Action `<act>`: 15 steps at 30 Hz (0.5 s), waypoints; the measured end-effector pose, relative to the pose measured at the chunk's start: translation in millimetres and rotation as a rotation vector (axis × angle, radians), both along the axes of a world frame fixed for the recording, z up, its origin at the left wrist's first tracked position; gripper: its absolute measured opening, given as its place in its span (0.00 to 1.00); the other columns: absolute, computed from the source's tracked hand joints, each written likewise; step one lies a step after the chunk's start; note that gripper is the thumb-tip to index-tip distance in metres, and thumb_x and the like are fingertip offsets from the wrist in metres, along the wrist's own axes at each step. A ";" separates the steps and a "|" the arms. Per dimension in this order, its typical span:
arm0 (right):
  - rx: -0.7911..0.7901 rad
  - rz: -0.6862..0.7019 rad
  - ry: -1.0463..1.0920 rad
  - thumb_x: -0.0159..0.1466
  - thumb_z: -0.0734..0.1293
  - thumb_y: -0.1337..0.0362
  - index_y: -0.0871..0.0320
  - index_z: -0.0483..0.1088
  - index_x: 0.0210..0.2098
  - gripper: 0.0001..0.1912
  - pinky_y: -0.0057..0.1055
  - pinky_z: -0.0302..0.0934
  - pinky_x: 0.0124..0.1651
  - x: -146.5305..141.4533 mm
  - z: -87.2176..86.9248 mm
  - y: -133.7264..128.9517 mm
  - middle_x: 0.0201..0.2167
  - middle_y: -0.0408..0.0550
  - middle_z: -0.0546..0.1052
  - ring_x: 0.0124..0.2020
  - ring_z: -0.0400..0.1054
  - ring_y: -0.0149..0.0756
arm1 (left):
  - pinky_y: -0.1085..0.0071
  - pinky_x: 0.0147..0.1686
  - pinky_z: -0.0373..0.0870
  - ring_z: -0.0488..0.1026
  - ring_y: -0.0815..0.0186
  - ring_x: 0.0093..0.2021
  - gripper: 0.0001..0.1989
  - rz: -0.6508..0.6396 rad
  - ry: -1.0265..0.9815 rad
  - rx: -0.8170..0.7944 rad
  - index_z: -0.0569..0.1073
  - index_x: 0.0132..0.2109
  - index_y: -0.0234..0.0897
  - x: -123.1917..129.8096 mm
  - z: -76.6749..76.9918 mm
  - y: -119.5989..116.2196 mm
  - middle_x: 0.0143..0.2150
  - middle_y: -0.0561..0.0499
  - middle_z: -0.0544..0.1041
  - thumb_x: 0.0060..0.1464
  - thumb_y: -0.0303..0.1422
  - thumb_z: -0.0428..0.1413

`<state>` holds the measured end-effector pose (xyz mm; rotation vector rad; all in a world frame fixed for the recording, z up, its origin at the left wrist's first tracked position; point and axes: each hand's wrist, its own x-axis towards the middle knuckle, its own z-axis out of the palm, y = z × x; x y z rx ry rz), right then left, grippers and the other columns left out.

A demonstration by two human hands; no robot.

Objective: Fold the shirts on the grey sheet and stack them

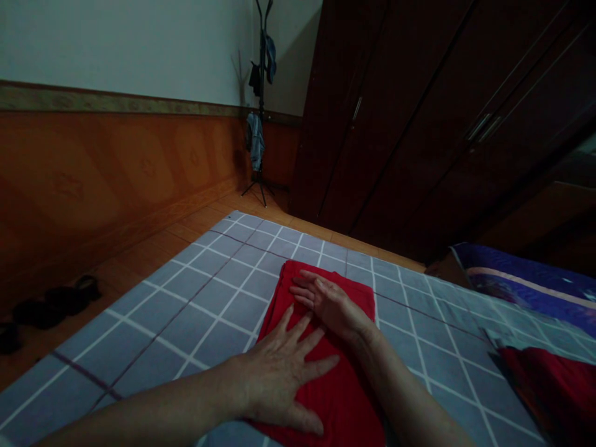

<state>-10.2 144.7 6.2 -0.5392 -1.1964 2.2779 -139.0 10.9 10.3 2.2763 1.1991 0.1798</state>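
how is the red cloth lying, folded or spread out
Folded: the red cloth forms a narrow straight-edged rectangle on the checked sheet, with the left hand and right hand flat on it.

No text, label, brand, number or sign can be read in this view.
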 end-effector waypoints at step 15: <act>1.282 0.160 -0.545 0.64 0.62 0.52 0.64 0.65 0.56 0.27 0.44 0.47 0.64 -46.8 -4.4 -2.1 0.62 0.60 0.62 0.63 0.53 0.47 | 0.34 0.59 0.38 0.35 0.38 0.68 0.40 0.021 -0.002 0.016 0.53 0.66 0.51 -1.2 3.7 -1.0 0.71 0.44 0.44 0.51 0.60 0.48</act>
